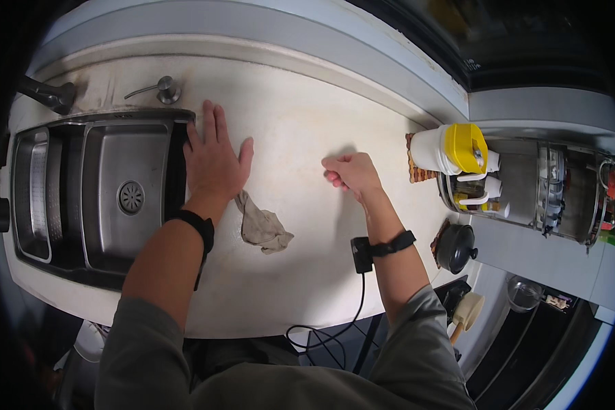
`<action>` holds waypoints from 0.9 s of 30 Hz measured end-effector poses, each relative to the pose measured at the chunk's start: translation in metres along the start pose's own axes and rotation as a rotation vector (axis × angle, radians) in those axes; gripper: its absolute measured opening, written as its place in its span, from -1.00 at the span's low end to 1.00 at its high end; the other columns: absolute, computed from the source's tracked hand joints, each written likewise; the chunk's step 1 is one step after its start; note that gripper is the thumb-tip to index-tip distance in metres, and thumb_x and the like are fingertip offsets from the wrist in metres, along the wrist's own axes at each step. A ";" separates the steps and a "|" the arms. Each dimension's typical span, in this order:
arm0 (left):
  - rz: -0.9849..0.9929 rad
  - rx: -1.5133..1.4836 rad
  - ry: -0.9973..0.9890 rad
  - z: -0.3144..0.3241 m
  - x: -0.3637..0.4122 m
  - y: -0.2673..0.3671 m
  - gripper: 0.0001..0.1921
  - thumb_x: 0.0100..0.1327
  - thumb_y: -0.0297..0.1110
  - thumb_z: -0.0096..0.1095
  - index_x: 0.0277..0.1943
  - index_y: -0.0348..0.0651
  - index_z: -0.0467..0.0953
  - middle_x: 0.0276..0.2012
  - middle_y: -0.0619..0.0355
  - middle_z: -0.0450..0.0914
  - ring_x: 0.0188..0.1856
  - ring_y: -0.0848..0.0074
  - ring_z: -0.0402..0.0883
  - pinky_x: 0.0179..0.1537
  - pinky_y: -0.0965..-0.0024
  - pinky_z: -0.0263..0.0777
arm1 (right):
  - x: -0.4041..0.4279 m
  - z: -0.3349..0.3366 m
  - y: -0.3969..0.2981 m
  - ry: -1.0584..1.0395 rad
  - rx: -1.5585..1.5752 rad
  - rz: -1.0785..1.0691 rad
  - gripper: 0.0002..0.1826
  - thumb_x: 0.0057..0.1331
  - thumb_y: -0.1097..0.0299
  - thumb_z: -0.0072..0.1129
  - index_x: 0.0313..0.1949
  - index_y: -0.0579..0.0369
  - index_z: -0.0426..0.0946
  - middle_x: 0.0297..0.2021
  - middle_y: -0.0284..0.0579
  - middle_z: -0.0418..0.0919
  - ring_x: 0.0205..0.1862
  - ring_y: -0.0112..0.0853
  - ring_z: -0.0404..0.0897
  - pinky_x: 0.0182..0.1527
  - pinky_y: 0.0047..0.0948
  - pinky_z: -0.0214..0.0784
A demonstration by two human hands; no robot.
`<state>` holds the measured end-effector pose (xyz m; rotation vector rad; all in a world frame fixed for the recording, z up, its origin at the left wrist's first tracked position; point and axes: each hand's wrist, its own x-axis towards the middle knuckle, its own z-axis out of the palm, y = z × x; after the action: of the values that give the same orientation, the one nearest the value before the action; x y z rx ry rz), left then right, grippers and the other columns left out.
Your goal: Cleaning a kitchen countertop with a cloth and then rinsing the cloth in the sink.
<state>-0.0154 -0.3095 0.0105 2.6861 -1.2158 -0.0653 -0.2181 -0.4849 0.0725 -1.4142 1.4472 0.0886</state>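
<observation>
My left hand (pixel 215 159) lies palm down by the right rim of the sink, its fingers spread and the thumb pointing away from the basin. A wrinkled grey-beige cloth (pixel 264 229) rests on the pale countertop (pixel 307 287) beside that wrist. Its narrow upper end reaches the heel of the hand; whether it runs under the palm is hidden. Over the counter to the right, my right hand (pixel 352 171) is curled into a loose fist, with nothing visible in it. The stainless steel sink basin (pixel 125 159) with its round drain is left of my left hand.
A soap dispenser (pixel 168 91) and a dark faucet (pixel 51 96) stand behind the sink. At right are a white bucket with a yellow top (pixel 433 148), a dish rack (pixel 533 225) and a black lidded pot (pixel 453 248). A cable (pixel 361 302) hangs from my right wrist strap.
</observation>
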 end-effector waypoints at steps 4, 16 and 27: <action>0.014 -0.010 0.004 0.000 0.003 0.004 -0.11 0.44 0.20 0.00 0.61 -0.24 0.00 0.65 -0.02 -0.09 0.49 -0.21 0.17 0.33 -0.09 0.27 | 0.008 0.007 -0.002 0.000 0.099 -0.074 -0.78 0.22 0.38 0.37 -0.51 0.21 0.58 -0.62 -0.17 0.62 -0.66 -0.54 0.50 -0.63 -0.54 0.22; 0.000 0.006 -0.017 0.000 0.003 0.003 -0.10 0.44 0.20 0.00 0.61 -0.24 -0.02 0.65 -0.01 -0.08 0.49 -0.20 0.15 0.33 -0.08 0.26 | 0.011 0.017 -0.012 -0.013 0.060 -0.075 -0.77 0.21 0.38 0.36 -0.55 0.21 0.59 -0.61 -0.20 0.63 -0.65 -0.54 0.53 -0.61 -0.55 0.29; 0.000 -0.020 -0.038 -0.002 0.003 0.005 -0.11 0.46 0.17 0.02 0.62 -0.24 -0.05 0.65 -0.02 -0.11 0.50 -0.22 0.13 0.34 -0.14 0.26 | 0.014 0.030 -0.020 0.011 0.042 -0.090 -0.76 0.21 0.37 0.35 -0.54 0.22 0.58 -0.64 -0.18 0.60 -0.67 -0.51 0.50 -0.63 -0.50 0.26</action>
<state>-0.0167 -0.3149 0.0136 2.6791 -1.2195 -0.1289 -0.1813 -0.4799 0.0611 -1.4445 1.3845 -0.0063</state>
